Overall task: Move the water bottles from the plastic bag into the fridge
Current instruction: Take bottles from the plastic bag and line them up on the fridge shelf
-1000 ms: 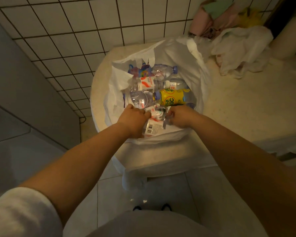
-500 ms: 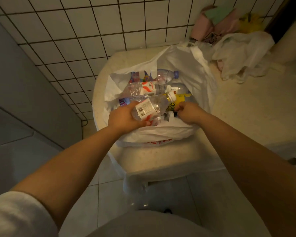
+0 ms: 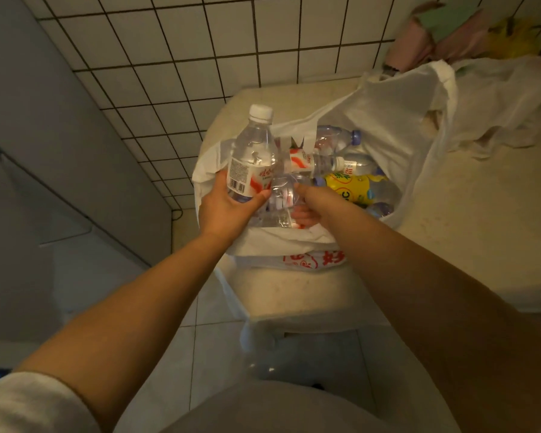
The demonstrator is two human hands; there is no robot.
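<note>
Bottle (image 3: 253,151) upright at frame centre sits gripped in your left hand (image 3: 228,207) above the plastic bag (image 3: 397,120) on the counter (image 3: 481,214), so lift it clear while your right hand (image 3: 313,204), fingers curled round another bottle (image 3: 283,198), draws that one out without snagging plastic.

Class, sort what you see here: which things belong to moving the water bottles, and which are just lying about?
Belongs to the job:
left hand, holding a water bottle
right hand, reaching into the plastic bag
bottles in the bag

Lying about:
crumpled white bag
pink cloth
yellow-label bottle
</note>
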